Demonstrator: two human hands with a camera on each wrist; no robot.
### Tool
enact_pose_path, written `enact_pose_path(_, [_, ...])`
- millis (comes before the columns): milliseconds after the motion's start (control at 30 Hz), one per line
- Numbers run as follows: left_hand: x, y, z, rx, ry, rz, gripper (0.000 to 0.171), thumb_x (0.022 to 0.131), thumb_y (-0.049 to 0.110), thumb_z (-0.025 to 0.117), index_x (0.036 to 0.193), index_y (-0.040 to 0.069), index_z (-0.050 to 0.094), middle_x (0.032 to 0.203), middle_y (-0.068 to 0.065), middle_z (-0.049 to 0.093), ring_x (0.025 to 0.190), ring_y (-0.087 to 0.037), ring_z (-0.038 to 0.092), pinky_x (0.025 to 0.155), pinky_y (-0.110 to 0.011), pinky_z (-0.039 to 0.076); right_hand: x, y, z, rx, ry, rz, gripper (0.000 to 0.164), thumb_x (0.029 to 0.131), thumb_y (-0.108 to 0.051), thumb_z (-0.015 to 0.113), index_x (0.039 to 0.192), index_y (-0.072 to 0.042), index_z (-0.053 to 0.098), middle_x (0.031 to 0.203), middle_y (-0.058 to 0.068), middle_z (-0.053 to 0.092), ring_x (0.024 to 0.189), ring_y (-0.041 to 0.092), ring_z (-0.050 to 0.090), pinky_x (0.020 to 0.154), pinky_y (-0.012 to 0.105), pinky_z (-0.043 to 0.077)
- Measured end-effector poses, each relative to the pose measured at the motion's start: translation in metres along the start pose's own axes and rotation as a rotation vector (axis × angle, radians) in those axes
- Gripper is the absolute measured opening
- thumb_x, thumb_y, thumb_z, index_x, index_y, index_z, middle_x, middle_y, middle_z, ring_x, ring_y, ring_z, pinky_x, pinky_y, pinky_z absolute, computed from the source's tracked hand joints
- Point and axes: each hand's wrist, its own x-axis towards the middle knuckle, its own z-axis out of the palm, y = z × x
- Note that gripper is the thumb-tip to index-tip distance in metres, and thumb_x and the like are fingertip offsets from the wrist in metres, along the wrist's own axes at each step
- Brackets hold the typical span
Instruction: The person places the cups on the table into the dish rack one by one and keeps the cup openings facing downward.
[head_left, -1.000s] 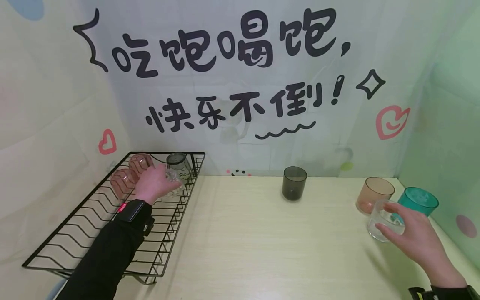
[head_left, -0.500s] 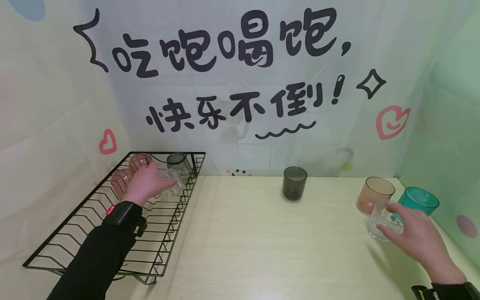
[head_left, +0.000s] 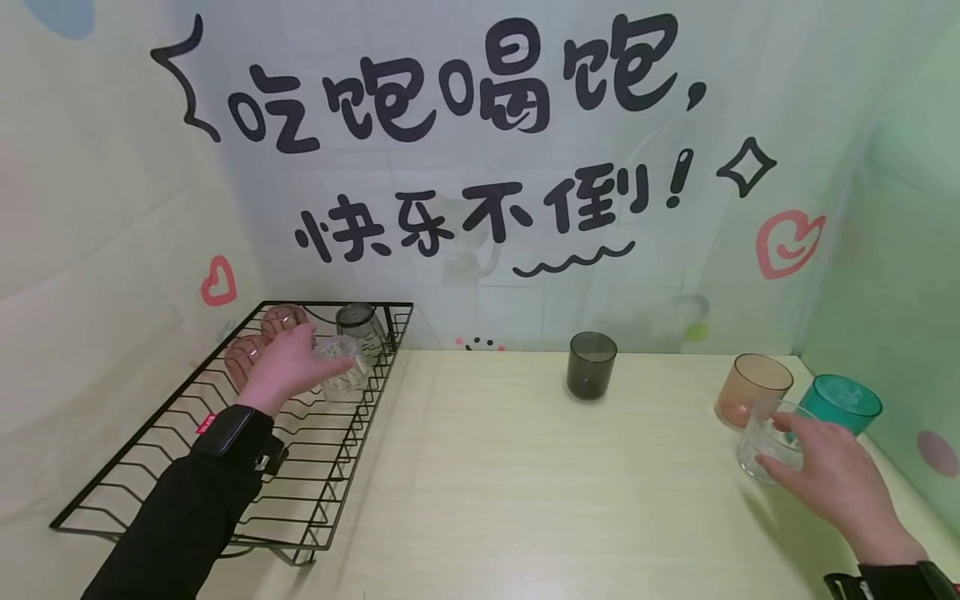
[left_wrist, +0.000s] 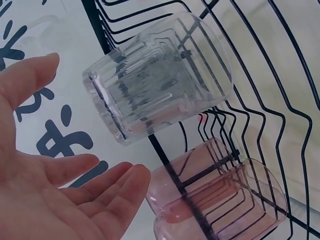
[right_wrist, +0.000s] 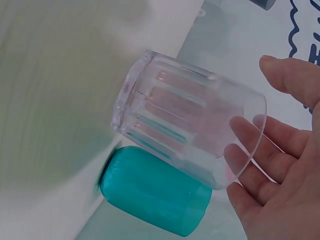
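Observation:
My left hand hovers over the black wire rack, fingers spread. Just off its fingertips, a clear ridged glass stands upside down on the wires. Two pink glasses sit beside that hand, partly hidden by it in the head view. On the right of the table, my right hand is loosely curved around the rim of an upright clear cup. Its thumb stands apart from the cup, and the other fingers show through the clear wall. A teal cup is right behind that cup.
A smoky grey glass is upside down at the rack's far end. One dark grey cup stands upright near the back wall. The peach cup sits beside the teal one, close to the green side wall.
My left hand has drawn back a little, down and to the left, off the clear glass, which stays on the rack. My right hand's fingers have shifted slightly at the clear cup.

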Motion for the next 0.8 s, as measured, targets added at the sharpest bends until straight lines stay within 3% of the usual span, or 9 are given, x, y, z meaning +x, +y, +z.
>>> enact_pose_path(333, [-0.006,0.009,-0.002,0.007,0.049,0.018,0.097,0.089,0.053,0.066,0.148,-0.012,0.027,0.142,-0.039,0.037,0.128,-0.055,0.037,0.101,-0.068,0.035,0.002,0.003,0.003,0.002,-0.069,0.03,0.058,0.075,-0.023,0.085,0.118,0.007,0.059,0.109,0.029,0.063,0.096,0.05,0.052,0.072,0.063,0.043])
enact_pose_path(533, [-0.007,0.012,-0.004,0.012,0.053,0.027,0.102,0.086,0.06,0.066,0.149,-0.01,0.027,0.144,-0.037,0.036,0.129,-0.055,0.036,0.101,-0.067,0.035,0.002,0.006,0.005,0.0,-0.084,0.012,0.055,0.075,-0.022,0.085,0.116,0.006,0.061,0.105,0.024,0.066,0.091,0.045,0.058,0.068,0.058,0.046])
enact_pose_path(800, [-0.013,0.02,-0.005,-0.011,0.038,0.05,0.096,0.091,0.05,0.066,0.152,-0.009,0.021,0.148,-0.038,0.031,0.135,-0.056,0.027,0.105,-0.068,0.029,0.003,0.007,0.004,-0.036,-0.12,0.01,0.054,0.076,-0.022,0.084,0.117,0.004,0.062,0.098,0.019,0.068,0.085,0.041,0.06,0.066,0.055,0.047])
